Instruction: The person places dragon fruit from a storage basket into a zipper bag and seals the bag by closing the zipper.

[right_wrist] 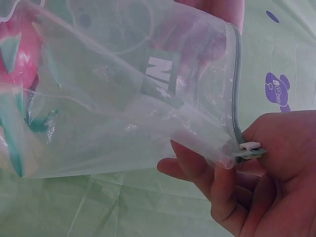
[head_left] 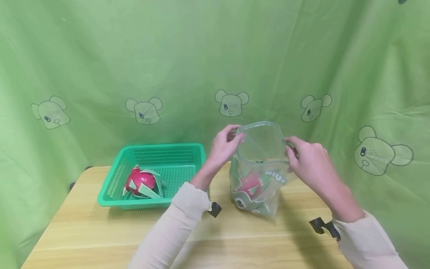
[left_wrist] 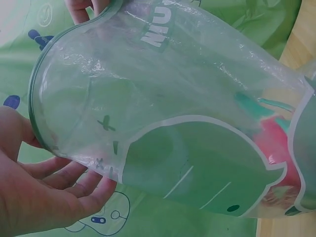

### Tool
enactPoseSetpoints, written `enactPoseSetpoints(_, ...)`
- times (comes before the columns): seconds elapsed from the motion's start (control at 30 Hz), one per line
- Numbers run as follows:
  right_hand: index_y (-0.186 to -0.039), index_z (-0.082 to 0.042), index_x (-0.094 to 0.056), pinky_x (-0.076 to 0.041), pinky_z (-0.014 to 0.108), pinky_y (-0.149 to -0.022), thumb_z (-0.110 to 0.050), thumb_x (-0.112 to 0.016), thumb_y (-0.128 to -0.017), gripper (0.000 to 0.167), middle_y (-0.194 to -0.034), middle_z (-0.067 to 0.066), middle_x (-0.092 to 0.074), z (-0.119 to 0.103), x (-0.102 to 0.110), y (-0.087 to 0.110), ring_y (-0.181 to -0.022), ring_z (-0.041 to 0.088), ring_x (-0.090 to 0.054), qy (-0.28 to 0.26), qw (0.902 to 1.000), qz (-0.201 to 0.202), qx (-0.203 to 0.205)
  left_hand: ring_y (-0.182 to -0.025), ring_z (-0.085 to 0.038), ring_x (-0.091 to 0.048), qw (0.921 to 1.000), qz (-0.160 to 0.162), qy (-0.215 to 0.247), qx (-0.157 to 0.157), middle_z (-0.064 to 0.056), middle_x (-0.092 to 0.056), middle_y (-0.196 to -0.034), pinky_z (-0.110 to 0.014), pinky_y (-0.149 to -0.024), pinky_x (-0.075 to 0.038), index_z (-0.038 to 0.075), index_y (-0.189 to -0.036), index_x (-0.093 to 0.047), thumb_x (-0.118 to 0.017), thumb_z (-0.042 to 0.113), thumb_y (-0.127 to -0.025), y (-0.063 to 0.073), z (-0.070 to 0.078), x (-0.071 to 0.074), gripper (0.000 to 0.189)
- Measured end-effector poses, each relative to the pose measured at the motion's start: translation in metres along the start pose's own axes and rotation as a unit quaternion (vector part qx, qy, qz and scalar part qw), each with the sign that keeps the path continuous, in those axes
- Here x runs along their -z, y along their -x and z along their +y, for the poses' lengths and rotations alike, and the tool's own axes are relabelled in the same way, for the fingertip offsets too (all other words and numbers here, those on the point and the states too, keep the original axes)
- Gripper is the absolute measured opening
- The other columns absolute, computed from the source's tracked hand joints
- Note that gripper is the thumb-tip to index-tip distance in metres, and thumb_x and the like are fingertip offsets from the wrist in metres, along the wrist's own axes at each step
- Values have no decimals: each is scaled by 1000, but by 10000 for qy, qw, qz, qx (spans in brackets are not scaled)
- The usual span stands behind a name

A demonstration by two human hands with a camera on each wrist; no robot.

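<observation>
Two dragon fruits, both pink with pale green scales, were on show: one (head_left: 142, 182) lay on the floor of a green perforated plastic basket (head_left: 137, 203), toward its left side; the other (head_left: 251, 184) sat low inside a clear zip pouch (head_left: 268, 190), seen through the plastic. The pouch, printed with green cartoon shapes and white lettering, stood upright to the right of the basket, over a wood-grain tabletop (head_left: 100, 231); whether its base bore weight there, I could not tell. Left hand (head_left: 226, 145): thumb and fingers closed lightly on the left of the pouch's rim, outer fingers loosely extended along its side. Right hand (head_left: 312, 160): fingers bent about the opposite end of the rim, close by a white zip slider (right_wrist: 251, 146). Between them the mouth was held wide apart, in a rounded loop. Also listed: two pale sleeves (head_left: 178, 220) and, behind all, a green curtain (head_left: 188, 56) printed with bear heads (head_left: 231, 104). Of progress, I judged the bagging about half done: one fruit was in, its neighbour lay unbagged with neither hand on it, and the zip was undone. Outstanding, by my reckoning, were the second fruit and, perhaps, the sealing.
</observation>
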State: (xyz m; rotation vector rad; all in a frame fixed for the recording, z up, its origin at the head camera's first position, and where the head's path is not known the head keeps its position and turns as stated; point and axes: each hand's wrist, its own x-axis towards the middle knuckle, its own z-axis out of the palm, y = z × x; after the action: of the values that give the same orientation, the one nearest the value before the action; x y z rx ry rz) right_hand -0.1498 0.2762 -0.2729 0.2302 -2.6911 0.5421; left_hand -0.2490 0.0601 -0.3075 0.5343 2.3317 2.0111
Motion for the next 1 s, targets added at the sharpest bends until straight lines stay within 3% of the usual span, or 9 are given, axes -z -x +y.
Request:
enactPoseSetpoints(0.5, -138, 11, -53, -33, 27, -30, -5, -48, -103, 39, -84, 21, -70, 10, 4, 5, -44, 14, -54, -96, 9999, 44, -110, -133, -26, -55, 9994, -291, -184, 41, -9, -59, -145, -53, -109, -45, 27, -157, -40, -48, 46, -106, 5, -6, -3, 55)
enactPoseSetpoints(0.83, -136, 10, -54, -32, 26, -30, -3, -48, -102, 37, -82, 19, -70, 7, -1, 4, -41, 16, -49, 6, 9999, 142, -15, -125, -31, -59, 9994, -261, -225, 94, -11, -54, -148, -49, -100, -51, 25, -158, -40, -34, 52, -109, 4, -12, 7, 56)
enactPoseSetpoints(1.0, -137, 10, -53, -31, 26, -30, -2, -47, -102, 38, -82, 20, -70, 7, 0, 4, -40, 16, -48, 5, 9999, 106, 5, -127, -32, -60, 9990, -357, -219, 122, -10, -55, -148, -50, -103, -50, 24, -158, -38, -33, 51, -109, 5, -16, 15, 56)
